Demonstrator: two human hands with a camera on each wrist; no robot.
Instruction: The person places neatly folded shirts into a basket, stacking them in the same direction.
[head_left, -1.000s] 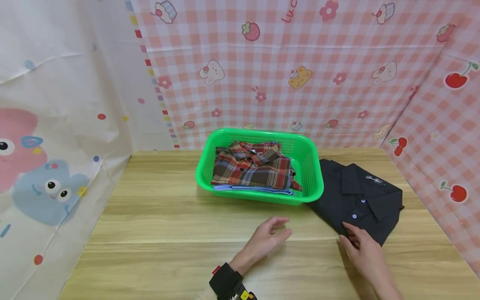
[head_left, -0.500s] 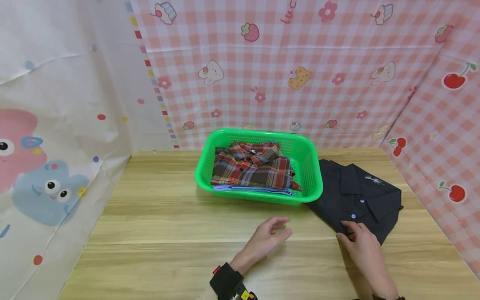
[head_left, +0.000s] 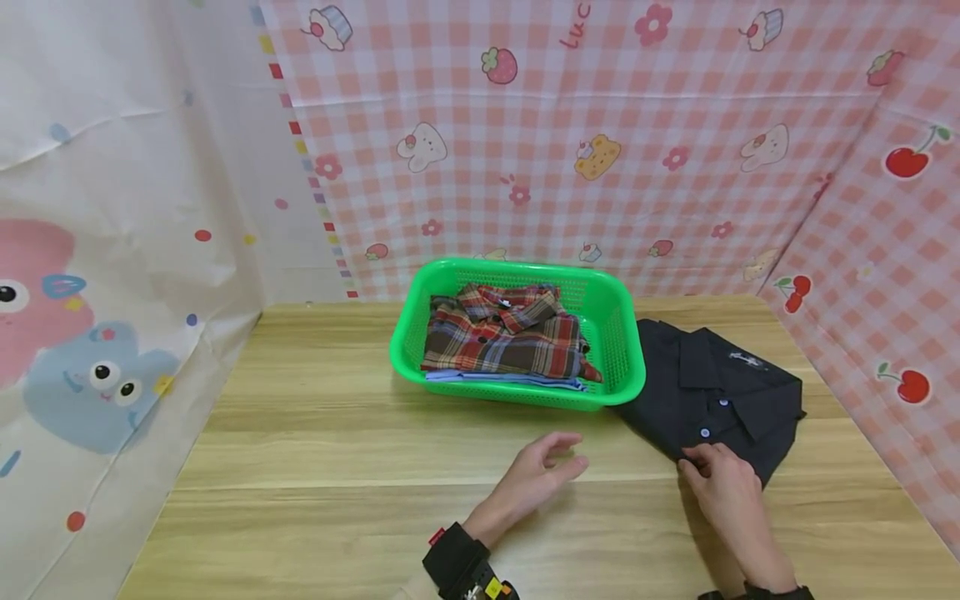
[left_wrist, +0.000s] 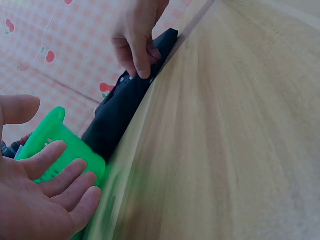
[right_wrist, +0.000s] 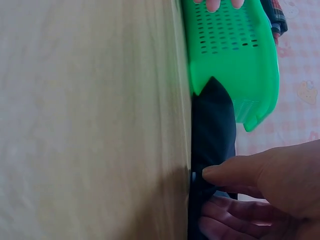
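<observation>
A folded black shirt with pale buttons and a small white motif lies on the right, collar upward, beside the green basket. My right hand pinches the shirt's near edge between thumb and fingers; in the right wrist view the thumb presses on the dark cloth and the fingers curl beyond it. Left of the shirt, my left hand hovers in front of the basket with loosely bent fingers and nothing in them. The left wrist view shows its palm and spread fingers.
Inside the basket, a folded plaid shirt lies on top of a folded blue cloth. The wooden table stretches left and toward me. A pink checked curtain hangs behind, and a white printed curtain on the left.
My right hand has shifted slightly forward, and its thumb and fingers have drawn together on the shirt's near edge. The left hand and the basket stay almost the same.
</observation>
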